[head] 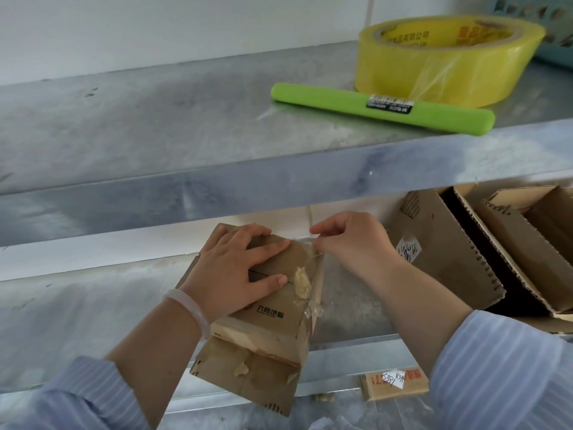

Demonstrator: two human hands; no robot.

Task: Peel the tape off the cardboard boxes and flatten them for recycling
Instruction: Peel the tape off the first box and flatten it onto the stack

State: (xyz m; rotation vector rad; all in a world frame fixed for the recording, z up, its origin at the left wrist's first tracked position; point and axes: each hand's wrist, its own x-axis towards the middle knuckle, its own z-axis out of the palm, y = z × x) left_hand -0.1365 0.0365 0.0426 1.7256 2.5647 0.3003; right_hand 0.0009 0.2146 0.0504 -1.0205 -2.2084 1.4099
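Cardboard box [294,259], brown, small, printed with dark characters: held at the front edge of the lower metal shelf [77,305], tilted, its bottom flaps hanging past that edge. A yellowish glue blob sits on the top seam.

Left hand [235,268]: laid flat on the box top, fingers straight and spread, pressing down. Pale bracelet [189,308] on the wrist.

Right hand [356,243]: at the far right corner of the box, thumb and fingertips pinching a strip of clear tape [318,280] that runs down the box's right edge, partly lifted and wrinkled.

Both forearms come out of pale blue striped sleeves.

Opened cardboard boxes [449,259]: several, at the right end of the lower shelf, leaning together; the nearest has a handwritten white label.

Upper metal shelf [186,119], right end: yellow tape roll [446,63] lying flat; green bar [381,108] with a barcode sticker just in front of it, near the front edge; teal basket [552,13] at the far right corner, only partly in view.

Below the lower shelf: flat cardboard piece [393,383] with a white slip of handwritten numbers.
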